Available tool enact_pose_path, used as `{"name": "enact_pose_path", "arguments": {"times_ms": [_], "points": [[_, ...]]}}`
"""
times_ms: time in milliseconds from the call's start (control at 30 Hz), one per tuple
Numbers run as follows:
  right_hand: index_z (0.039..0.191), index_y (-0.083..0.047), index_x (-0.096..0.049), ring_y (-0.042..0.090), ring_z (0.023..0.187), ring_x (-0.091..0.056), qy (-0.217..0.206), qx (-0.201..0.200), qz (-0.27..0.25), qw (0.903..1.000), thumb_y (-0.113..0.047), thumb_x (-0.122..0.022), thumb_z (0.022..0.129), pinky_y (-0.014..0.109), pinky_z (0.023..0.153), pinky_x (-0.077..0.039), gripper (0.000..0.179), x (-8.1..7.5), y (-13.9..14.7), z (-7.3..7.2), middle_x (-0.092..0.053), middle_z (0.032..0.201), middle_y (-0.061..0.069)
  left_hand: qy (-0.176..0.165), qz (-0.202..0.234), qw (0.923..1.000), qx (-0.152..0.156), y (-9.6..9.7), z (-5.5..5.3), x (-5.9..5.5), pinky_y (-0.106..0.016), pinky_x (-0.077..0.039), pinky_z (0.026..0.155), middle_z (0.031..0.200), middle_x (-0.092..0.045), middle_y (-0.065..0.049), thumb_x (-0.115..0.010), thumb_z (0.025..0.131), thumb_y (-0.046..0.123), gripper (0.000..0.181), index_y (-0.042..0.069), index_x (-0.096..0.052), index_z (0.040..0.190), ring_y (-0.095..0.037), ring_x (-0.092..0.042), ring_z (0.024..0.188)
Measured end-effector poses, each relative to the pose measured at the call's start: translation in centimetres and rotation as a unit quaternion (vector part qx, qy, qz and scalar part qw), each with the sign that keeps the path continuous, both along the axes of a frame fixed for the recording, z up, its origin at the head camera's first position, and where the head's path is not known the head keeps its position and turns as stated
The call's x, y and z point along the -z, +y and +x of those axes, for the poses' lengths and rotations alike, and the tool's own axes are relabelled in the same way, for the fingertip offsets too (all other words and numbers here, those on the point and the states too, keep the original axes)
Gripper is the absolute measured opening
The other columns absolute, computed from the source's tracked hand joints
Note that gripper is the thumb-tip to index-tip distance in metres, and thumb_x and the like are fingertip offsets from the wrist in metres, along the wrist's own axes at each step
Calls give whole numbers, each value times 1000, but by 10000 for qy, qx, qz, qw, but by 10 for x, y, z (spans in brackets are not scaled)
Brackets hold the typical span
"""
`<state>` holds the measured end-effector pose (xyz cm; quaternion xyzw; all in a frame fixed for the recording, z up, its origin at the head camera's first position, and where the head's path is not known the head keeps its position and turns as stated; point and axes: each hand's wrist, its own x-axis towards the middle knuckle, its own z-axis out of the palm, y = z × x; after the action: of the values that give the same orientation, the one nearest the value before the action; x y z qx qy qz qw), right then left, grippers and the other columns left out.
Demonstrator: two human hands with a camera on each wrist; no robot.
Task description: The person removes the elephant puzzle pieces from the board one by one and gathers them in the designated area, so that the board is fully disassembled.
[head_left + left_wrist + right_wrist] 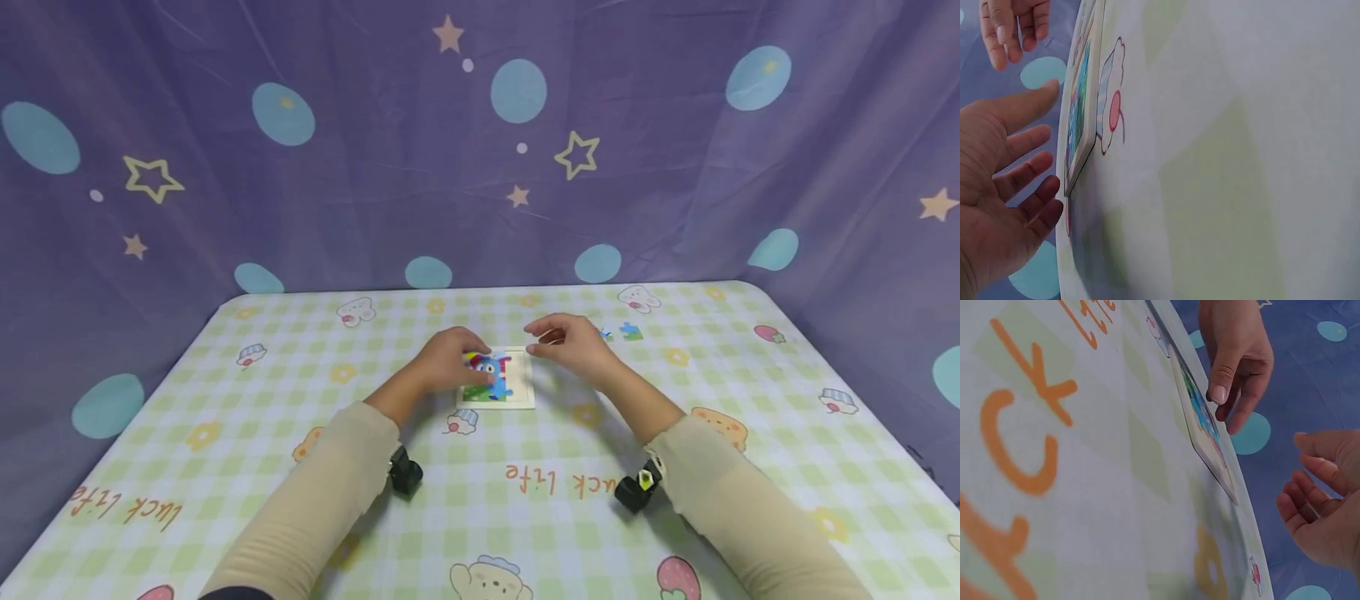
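A small jigsaw puzzle tray (521, 398) with a cream border lies on the table. Joined puzzle pieces showing a blue cartoon figure (495, 387) fill its left part; its right strip shows bare backing. My left hand (452, 360) is over the tray's left side, fingers relaxed, partly hiding the picture. In the left wrist view its thumb and fingers are spread beside the tray, holding nothing. Past the tray's upper right corner hovers my right hand (573, 346). Its fingers (1310, 497) are loosely bent, with nothing between them and apart from the tray.
Two loose blue-and-green puzzle pieces lie behind my right hand; one piece (632, 332) shows fully, the other (606, 335) is partly covered. A checked cloth (465, 525) with printed cartoons covers the table. A purple curtain (420, 167) hangs behind its far edge.
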<state>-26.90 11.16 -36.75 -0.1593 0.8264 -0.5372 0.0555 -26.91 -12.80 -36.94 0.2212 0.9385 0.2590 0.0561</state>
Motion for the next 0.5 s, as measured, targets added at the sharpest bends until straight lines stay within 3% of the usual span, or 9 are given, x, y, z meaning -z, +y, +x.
{"name": "enact_pose_path", "arguments": {"times_ms": [300,500], "points": [[112,4,-70,26,91,-66,34,-235,624,9978,-5,-74,84,28,75,-53,29,4,-18,-6,-69,106,18,91,19,9993,-362,-4,-5,3,-37,-46,96,107,-69,-5,-84,77,27,35,8,-76,105,-24,-60,105],[106,1,-73,22,88,-66,105,-133,1274,9917,-5,-76,82,31,79,-53,25,9,-29,-11,-72,96,10,197,-8,9980,-597,0,-4,6,-37,-46,94,102,-69,-5,-86,74,29,34,7,-77,99,-24,-61,102]]}}
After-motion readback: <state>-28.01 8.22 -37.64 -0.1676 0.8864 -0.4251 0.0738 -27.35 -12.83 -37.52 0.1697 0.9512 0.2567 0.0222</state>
